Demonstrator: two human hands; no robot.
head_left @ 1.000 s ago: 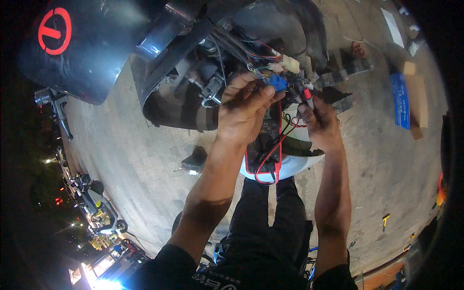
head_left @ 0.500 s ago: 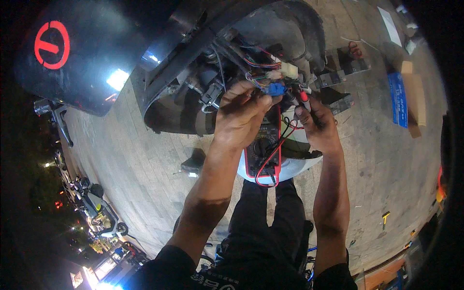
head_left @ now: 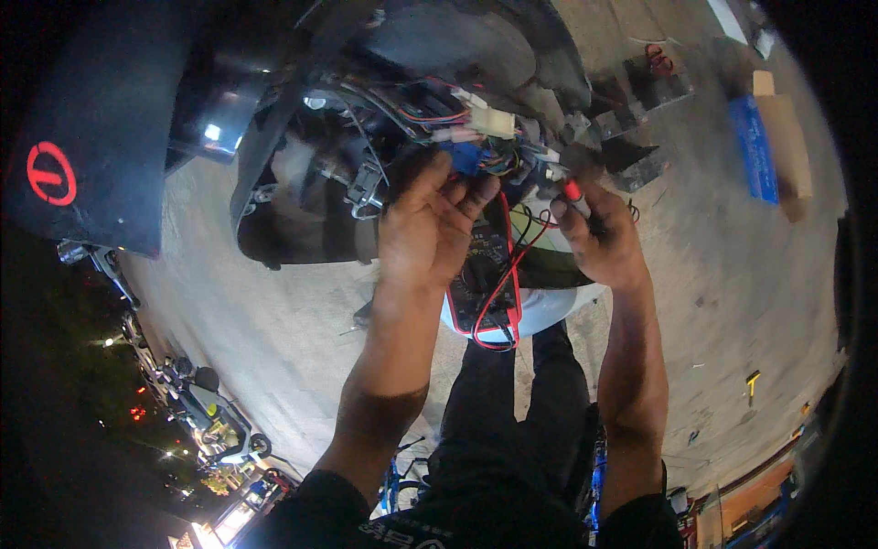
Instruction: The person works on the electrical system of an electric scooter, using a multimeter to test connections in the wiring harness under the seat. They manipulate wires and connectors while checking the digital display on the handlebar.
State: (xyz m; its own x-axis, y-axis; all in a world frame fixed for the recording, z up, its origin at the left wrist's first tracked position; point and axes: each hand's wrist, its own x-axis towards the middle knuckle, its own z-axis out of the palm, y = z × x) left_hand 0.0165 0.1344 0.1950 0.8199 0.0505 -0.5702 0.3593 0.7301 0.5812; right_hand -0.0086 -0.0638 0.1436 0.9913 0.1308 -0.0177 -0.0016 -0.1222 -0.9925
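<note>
Left hand (head_left: 430, 224): fingers pinched on a blue connector (head_left: 465, 157) in the wiring bundle (head_left: 439, 110).
Right hand (head_left: 599, 233): closed around a red test probe (head_left: 573, 192), tip toward the wires.
Multimeter (head_left: 485, 288): red-cased, on the lap below both hands, leads looping.
Scooter body (head_left: 384, 110): opened, just above.
Ground (head_left: 256, 311): concrete.

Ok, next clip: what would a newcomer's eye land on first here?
Probably the two hands raised mid-frame into a tangle of coloured wires under a dark vehicle body. The left hand pinches a blue connector, while the right hand holds a red-tipped probe. Between them sits a red-cased meter with red and black leads; a red circle mark glows far left.
</note>
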